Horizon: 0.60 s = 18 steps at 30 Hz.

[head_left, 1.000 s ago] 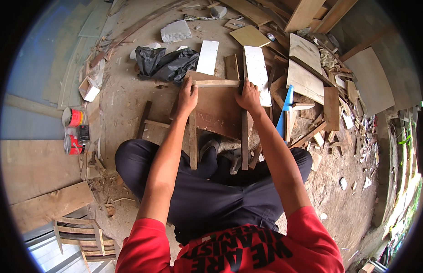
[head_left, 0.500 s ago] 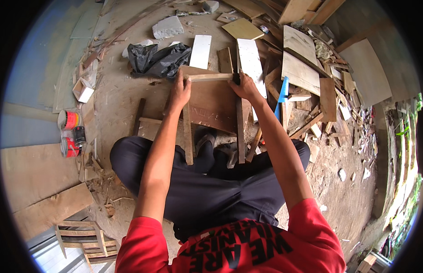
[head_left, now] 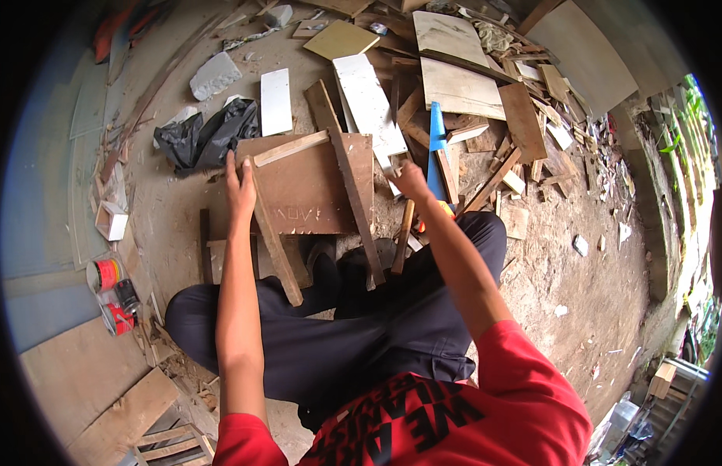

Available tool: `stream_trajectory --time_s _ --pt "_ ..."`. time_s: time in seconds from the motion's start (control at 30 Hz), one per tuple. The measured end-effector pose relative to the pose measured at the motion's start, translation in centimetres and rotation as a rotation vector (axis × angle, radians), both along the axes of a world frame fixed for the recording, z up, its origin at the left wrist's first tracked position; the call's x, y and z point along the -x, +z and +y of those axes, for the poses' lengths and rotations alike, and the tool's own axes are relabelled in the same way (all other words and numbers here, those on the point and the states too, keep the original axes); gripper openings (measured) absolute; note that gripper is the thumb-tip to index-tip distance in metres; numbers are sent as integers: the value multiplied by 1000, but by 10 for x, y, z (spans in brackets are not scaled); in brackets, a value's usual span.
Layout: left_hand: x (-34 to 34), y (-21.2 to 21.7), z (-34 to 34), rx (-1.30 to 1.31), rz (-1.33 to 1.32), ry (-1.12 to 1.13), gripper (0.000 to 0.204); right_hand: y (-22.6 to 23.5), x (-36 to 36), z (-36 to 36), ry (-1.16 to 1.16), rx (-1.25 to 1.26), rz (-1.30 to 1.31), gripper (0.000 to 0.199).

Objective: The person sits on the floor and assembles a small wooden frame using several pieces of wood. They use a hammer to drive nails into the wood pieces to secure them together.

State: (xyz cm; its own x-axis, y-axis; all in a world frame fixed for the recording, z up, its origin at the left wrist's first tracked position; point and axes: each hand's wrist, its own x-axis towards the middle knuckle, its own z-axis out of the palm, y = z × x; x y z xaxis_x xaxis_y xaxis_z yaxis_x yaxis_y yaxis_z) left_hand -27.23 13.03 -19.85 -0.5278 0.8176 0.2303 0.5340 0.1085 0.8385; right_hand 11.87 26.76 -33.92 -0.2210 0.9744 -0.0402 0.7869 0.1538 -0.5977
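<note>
A U-shaped wooden frame [head_left: 295, 147], made of a short crosspiece and two long legs, leans over a brown board [head_left: 314, 190]. Its legs slant down toward my lap. My left hand [head_left: 240, 194] holds the frame's left corner, thumb and fingers on either side of the wood. Off the frame, to the right, my right hand [head_left: 411, 183] is closed around the upper end of a hammer [head_left: 404, 237]. Its wooden handle hangs below my fist, and a greyish metal part shows beside the fingers. The rest of its head is hidden.
A blue-bladed handsaw [head_left: 436, 144] stands among scrap wood right of my right hand. White boards [head_left: 276, 102] and a black plastic bag [head_left: 209, 136] lie beyond the frame. Paint cans [head_left: 112, 295] stand left. A light plywood sheet [head_left: 462, 85] rests on the far wood pile.
My right hand has let go of the frame's right corner and moved right to the hammer. The left hand stays on the frame, which now tilts differently. The whole view has turned.
</note>
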Motion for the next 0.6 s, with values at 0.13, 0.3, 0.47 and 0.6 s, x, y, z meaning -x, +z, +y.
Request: stream_trajectory --time_s 0.13,0.3,0.47,0.6 --pt "-3 19 -15 118 13 26 63 -11 24 -39 -16 -58 -225 63" --pt "-2 25 -11 142 -3 2 55 -14 8 -18 -13 60 -133 43" --pt "8 -10 -8 42 -18 45 49 63 23 -1 7 -392 273 32" --pt "-22 3 -2 103 52 105 47 201 54 -29 297 -377 424 33"
